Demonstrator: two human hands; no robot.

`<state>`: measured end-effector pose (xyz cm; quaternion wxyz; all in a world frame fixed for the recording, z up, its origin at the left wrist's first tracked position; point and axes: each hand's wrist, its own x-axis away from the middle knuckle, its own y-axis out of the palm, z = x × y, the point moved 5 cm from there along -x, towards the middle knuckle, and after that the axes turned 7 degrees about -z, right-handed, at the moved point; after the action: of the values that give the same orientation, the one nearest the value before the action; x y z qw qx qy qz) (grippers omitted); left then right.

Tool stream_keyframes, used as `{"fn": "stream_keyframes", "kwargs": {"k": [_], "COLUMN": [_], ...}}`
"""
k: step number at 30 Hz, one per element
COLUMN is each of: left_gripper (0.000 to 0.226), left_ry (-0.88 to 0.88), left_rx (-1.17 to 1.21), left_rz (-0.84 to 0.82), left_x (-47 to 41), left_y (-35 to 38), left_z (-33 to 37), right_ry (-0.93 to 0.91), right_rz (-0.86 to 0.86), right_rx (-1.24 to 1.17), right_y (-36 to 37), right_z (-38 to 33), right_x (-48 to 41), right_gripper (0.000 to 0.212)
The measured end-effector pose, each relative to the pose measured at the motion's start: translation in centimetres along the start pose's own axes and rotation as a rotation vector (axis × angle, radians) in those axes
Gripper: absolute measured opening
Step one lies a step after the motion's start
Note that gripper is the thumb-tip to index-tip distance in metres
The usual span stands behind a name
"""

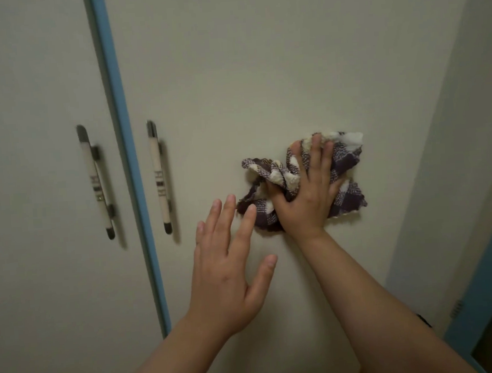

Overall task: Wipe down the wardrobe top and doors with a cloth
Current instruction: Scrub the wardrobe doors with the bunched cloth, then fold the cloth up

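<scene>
A crumpled purple-and-cream checked cloth is pressed flat against the cream right wardrobe door by my right hand, whose fingers spread over the cloth and grip its folds. My left hand is just lower left of the cloth, fingers apart, palm toward the same door and holding nothing; its fingertips almost reach the cloth's left edge. The left wardrobe door stands beside a blue vertical strip. The wardrobe top is out of view.
Two long cream handles with dark ends hang either side of the blue strip, the left handle and the right handle. The wardrobe's side panel runs down the right, with a blue-edged frame at lower right.
</scene>
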<state>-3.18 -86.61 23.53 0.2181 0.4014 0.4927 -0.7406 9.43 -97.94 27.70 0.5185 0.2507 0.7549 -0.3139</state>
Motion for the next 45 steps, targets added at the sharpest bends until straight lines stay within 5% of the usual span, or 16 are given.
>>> {"fn": "stream_keyframes", "kwargs": {"k": [3,6,9,13,18,23,28,35,41,45], "left_gripper": [0.054,0.048,0.039,0.007,0.038,0.014,0.019,0.028,0.022,0.025], "left_ry": [-0.023,-0.053,-0.196,-0.521,-0.497,-0.654,-0.822,-1.131,-1.164,-1.052], "left_rx": [0.044,0.105,0.271,0.775,1.079,1.241,1.507,1.622,1.585,1.526], "left_rz": [0.014,0.056,0.028,-0.146,-0.196,-0.088,-0.074,-0.093,-0.225,-0.606], "left_x": [-1.2,-1.5,-1.4,-0.8,-0.3,-0.6,-1.3,-2.5,-3.5,-2.6], "left_y": [-1.9,-3.3,-3.9,-2.9,-2.9,-3.7,-4.1,-4.8,-5.5,-5.7], "left_z": [0.6,1.1,1.2,1.9,4.4,4.0,2.8,0.8,-0.5,-0.1], "right_ry": [-0.165,-0.120,0.115,0.491,0.818,1.061,1.047,1.023,0.801,0.883], "right_rz": [0.030,0.073,0.056,0.024,-0.067,-0.175,-0.355,-0.943,-0.943,-0.794], "right_rx": [-0.014,-0.151,-0.415,-0.699,-0.974,-1.261,-1.322,-1.094,-1.167,-1.355], "right_y": [-2.1,-5.2,-7.5,-8.5,-8.1,-6.9,-7.2,-8.6,-9.8,-10.1], "right_z": [-1.9,-3.3,-4.4,-4.7,-6.5,-7.2,-6.8,-5.5,-4.5,-5.6], "right_x": [-2.6,-3.5,-2.7,-1.0,1.5,3.7,4.6,6.2,5.8,4.6], "right_gripper": [0.055,0.050,0.047,0.024,0.012,0.016,0.033,0.044,0.032,0.014]}}
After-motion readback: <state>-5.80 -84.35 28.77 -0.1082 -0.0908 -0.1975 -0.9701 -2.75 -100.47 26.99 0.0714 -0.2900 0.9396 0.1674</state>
